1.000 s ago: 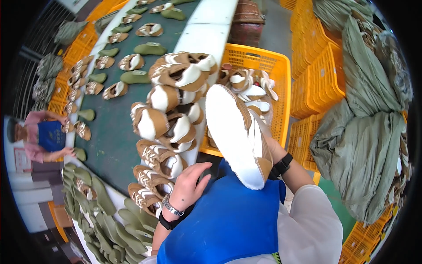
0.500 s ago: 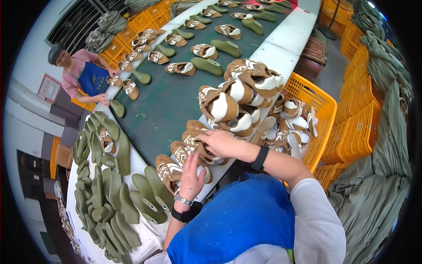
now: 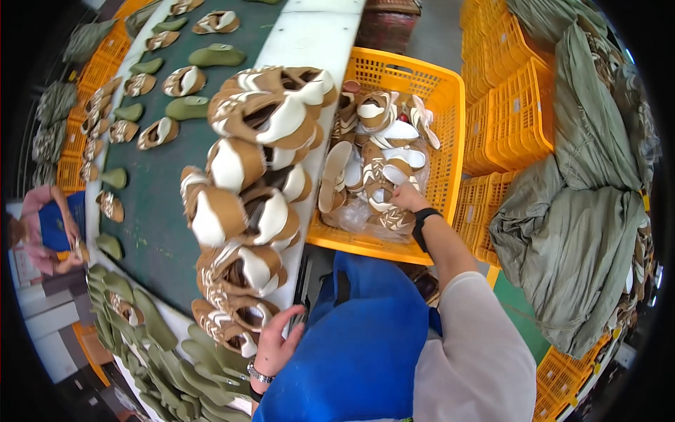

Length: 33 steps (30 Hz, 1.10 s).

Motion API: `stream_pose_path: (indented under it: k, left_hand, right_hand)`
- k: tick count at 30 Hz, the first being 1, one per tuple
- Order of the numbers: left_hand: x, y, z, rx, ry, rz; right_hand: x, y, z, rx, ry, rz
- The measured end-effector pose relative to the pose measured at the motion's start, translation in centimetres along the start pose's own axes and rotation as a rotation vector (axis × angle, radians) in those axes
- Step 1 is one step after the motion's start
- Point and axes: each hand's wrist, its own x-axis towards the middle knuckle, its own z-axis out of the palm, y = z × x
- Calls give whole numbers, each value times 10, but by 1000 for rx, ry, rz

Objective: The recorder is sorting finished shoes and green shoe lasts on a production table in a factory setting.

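At the left edge of the frame a co-worker (image 3: 35, 246) in a blue apron stands at the far side of the table, hands at a brown shoe; olive shoe lasts (image 3: 158, 373) lie heaped at lower left, with a shoe among them. The dark green tabletop (image 3: 158, 211) runs up to the upper left, set with more lasts and brown-and-white shoes standing apart from one another. Left of centre, brown-and-white stacked shoes (image 3: 242, 211) line the near side of the table; the right hand, which was on this row half a second ago, has left it, and the shoe it held sole-out a second ago is no longer in it, presumably having joined the row. The left hand (image 3: 274, 346), at lower centre, is beside the row's near end, fingers apart and seemingly gripping nothing. Past the table's white border (image 3: 309, 42), right of centre, stands a yellow crate (image 3: 358, 243) with jumbled loose shoes (image 3: 373, 165) and clear plastic; the right hand (image 3: 409, 198) is now down in it, so its work has shifted from the row to the crate. Its fingers are bent against the shoes, but whether they have closed on one I cannot tell. Stacked yellow crates (image 3: 520, 112) fill the upper right, and draped grey-green cloth (image 3: 569, 246) hangs over goods at the right edge.
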Motion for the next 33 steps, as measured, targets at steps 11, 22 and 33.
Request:
stream_pose_path:
  k: [11, 22, 33]
  left_hand:
    - [40, 22, 15, 54, -96, 7]
    - [1, 27, -23, 14, 49, 242]
    - [-178, -123, -75, 35, 682, 193]
  right_hand:
    - [-33, -37, 39, 925, -94, 96]
    - [-204, -115, -67, 2024, -45, -247]
    - [-276, -409, -13, 310, -376, -868]
